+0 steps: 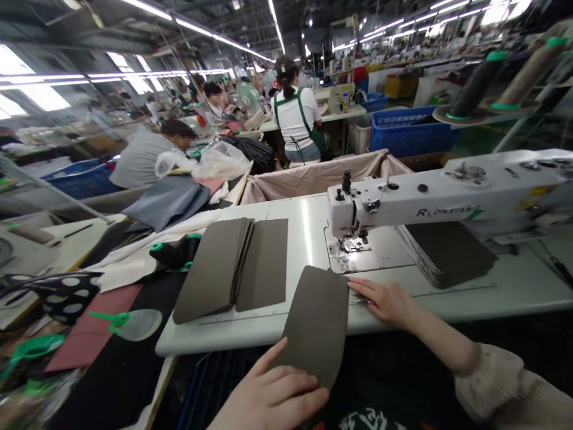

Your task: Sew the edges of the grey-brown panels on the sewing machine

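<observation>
A dark olive-grey panel [319, 316] of fabric or leather-like sheet lies partly on the sewing table, its near end hanging past the front edge. My left hand [280, 388] grips that near end, fingers over the top; what is beneath the panel is hidden. With fingers stretched out, my right hand [387, 301] rests on the table and its fingertips touch the panel's right edge. Just beyond is the presser foot [353, 243] of a white sewing machine [403, 197]. To the left lie a pile of matching panels [215, 263] and a flatter panel [264, 263] beside it.
Another stack of dark panels [452, 254] sits under the machine arm. Thread cones [478, 86] stand at upper right. A black spool [176, 252] and cloth pieces [165, 200] lie left. Behind the pale table [215, 337] are a cloth-lined bin [304, 176], a blue crate [407, 131] and co-workers.
</observation>
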